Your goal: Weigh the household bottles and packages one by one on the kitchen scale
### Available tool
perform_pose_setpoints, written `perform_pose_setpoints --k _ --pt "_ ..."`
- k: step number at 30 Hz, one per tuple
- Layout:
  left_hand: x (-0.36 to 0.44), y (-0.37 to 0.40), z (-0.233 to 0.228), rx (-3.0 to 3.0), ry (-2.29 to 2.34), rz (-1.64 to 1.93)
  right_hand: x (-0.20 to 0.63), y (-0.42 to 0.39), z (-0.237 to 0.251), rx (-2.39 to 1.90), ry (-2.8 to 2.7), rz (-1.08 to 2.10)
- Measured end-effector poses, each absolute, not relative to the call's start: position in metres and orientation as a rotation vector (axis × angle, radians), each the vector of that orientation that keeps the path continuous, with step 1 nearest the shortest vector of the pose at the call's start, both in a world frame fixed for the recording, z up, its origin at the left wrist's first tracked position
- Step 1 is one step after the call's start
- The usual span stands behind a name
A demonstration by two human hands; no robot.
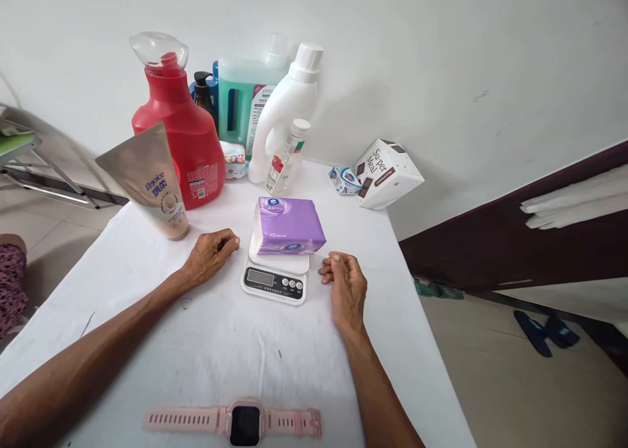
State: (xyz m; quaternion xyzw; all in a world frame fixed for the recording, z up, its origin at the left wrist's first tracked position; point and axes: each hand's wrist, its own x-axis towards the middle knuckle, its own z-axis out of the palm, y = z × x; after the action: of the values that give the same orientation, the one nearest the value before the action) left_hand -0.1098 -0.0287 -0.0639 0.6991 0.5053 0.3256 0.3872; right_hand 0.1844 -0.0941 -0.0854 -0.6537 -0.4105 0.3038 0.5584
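A purple pack of tissues (289, 225) lies on the white platform of a small digital kitchen scale (275, 284), whose display looks blank. To the left of the scale, my left hand (210, 255) rests on the table with its fingers curled together and nothing visible in them. My right hand (346, 288) is just right of the scale, fingers loosely bent and slightly apart, holding nothing. Neither hand touches the pack or the scale. Nearest the front edge, a pink-strapped smartwatch (245, 426) lies stretched out on the white cloth.
Along the back stand a Rejoice tube (157, 186), a red jug (176, 127), a green-liquid jug (235, 101), a white detergent bottle (284, 108) and a clear bottle (288, 163). At back right are a small blue-white box (345, 181) and a Su-per Meal box (390, 176).
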Motion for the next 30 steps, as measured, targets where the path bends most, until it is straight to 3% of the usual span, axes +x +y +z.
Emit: perform_pose_setpoints --k 30 --pt "-0.1096 -0.0276 -0.0644 1.781 1.289 0.836 0.1849 -0.0943 -0.0869 -1.569 -1.006 0.735"
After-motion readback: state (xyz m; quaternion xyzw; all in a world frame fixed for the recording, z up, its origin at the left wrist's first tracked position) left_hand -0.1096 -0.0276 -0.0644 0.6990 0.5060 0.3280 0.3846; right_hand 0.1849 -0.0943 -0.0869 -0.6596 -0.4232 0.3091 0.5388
